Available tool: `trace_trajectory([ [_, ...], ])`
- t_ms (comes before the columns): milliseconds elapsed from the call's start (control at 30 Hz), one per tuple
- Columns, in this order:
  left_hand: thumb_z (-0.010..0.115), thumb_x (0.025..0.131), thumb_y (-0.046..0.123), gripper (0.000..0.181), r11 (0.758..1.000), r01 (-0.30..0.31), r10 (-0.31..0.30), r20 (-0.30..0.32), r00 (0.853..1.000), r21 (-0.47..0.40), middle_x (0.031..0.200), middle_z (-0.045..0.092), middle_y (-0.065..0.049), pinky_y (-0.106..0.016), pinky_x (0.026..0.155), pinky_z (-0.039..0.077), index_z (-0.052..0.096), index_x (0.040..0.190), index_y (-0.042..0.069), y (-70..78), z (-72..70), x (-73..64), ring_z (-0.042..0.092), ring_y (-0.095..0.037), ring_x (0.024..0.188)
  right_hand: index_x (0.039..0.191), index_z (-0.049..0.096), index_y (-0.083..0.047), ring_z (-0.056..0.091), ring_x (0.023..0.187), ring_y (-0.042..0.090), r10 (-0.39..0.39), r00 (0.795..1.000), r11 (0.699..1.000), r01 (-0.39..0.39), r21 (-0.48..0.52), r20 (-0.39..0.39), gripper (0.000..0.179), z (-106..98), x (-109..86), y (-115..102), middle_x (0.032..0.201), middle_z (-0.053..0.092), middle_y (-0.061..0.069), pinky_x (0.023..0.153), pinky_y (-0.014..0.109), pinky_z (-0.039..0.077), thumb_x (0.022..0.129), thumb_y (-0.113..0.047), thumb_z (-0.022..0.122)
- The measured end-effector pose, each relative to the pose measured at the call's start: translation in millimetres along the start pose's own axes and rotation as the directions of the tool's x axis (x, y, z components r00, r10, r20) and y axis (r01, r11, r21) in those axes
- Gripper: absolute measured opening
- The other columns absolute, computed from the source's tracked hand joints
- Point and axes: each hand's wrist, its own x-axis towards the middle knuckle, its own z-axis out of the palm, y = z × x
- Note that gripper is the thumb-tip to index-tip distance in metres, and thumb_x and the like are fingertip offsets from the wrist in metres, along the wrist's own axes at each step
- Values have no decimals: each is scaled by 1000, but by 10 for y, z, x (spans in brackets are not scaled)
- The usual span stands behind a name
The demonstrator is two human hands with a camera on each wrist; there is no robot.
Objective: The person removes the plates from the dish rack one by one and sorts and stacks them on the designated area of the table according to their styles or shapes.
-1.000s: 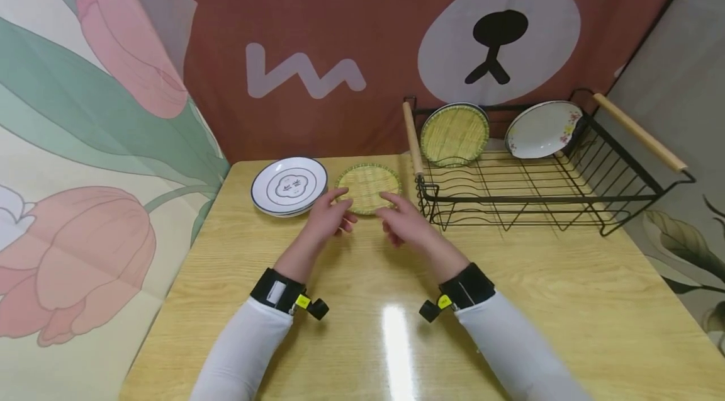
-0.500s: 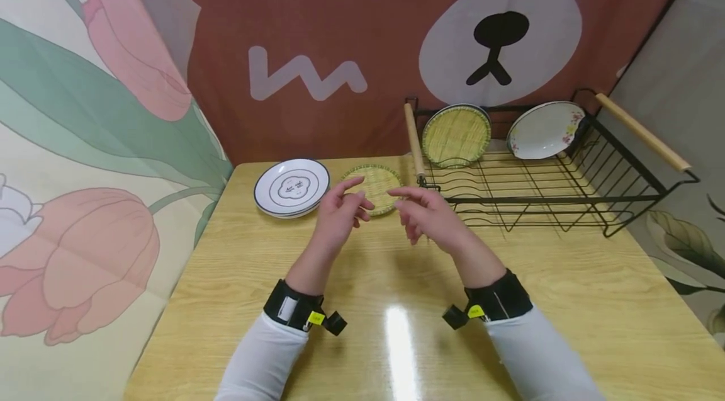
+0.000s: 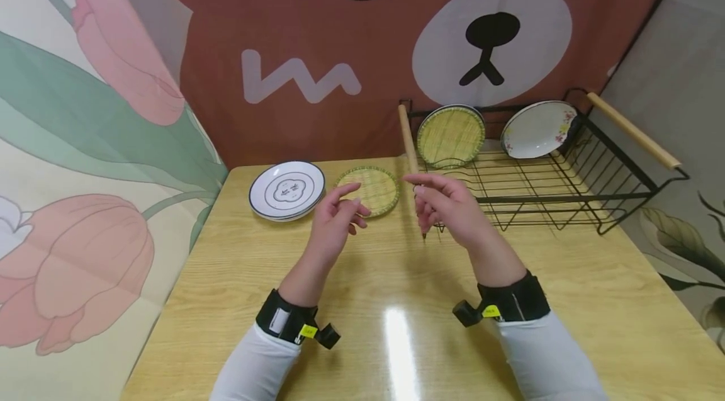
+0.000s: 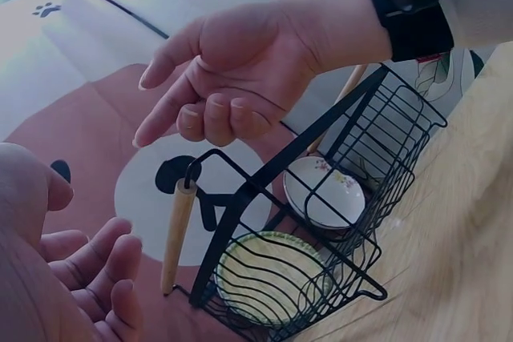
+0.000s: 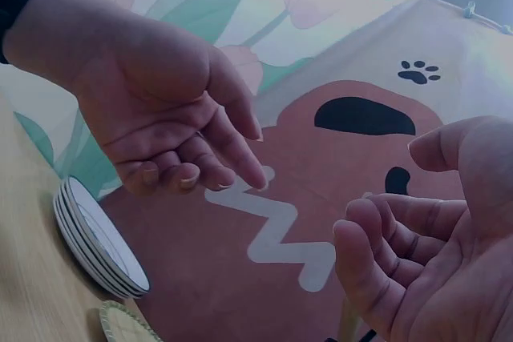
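My left hand point(image 3: 335, 220) hovers over the table in front of a round woven mat point(image 3: 375, 190), its fingers loosely bent and holding nothing. Left of it sits a stack of white plates point(image 3: 287, 190) with blue rims. My right hand point(image 3: 453, 207) is raised before the left end of the black wire dish rack point(image 3: 544, 199), likewise with nothing in its fingers. In the left wrist view the right hand's palm shows above the rack point(image 4: 240, 198). The right wrist view shows both palms facing each other, with the plate stack point(image 5: 96, 238) beyond the left hand.
In the rack a second woven mat point(image 3: 451, 136) leans upright against a plate behind it. A white flowered dish point(image 3: 538, 129) stands to its right. The rack has wooden handles point(image 3: 633, 129). Behind the table point(image 3: 272, 256) hangs a brown cloth point(image 3: 306, 130) with a bear print.
My hands have drawn apart: the right one has moved right, from the woven mat to the rack's corner. The left has shifted slightly right. The plates and mats have stayed in place.
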Motion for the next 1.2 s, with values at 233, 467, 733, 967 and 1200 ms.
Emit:
trace_trajectory([
  [233,54,104,14,35,999,17,-18,-13,1000,-28,85,73,5,-26,61,50,60,138,15,-28,31,-23,68,-13,70,136,59,7,63,64,18,-70,995,997,66,-49,-76,38,-111,-20,-37,78,61,4,60,35,61,107,-16,52],
  [467,55,103,13,36,999,18,-19,-28,999,-31,85,73,5,-26,61,49,61,138,15,-50,16,-42,67,-13,69,132,64,4,68,72,16,-100,985,994,91,-67,-139,35,-287,-19,-75,85,64,3,63,32,62,107,-19,54],
  [733,55,102,15,36,1000,22,-23,-26,999,-22,85,74,4,-27,62,51,62,137,17,-45,-6,-24,68,-13,70,135,63,3,69,90,14,-114,970,978,73,-195,-213,40,-648,149,-215,98,68,-1,71,25,62,106,-24,56],
  [967,56,100,18,35,999,27,-27,-22,999,-34,85,75,4,-27,61,49,64,134,19,-48,-29,2,68,-11,69,138,62,-4,62,101,18,-25,968,889,-93,-448,-251,46,-1068,518,-313,111,65,-1,75,20,56,106,-36,53],
  [1200,55,101,17,35,999,33,-34,-31,999,-39,85,74,4,-26,60,49,63,135,18,-39,-54,-13,68,-12,68,144,59,-4,54,130,36,62,971,741,-199,-642,-229,53,-1429,932,-268,147,56,22,104,50,47,106,-41,50],
])
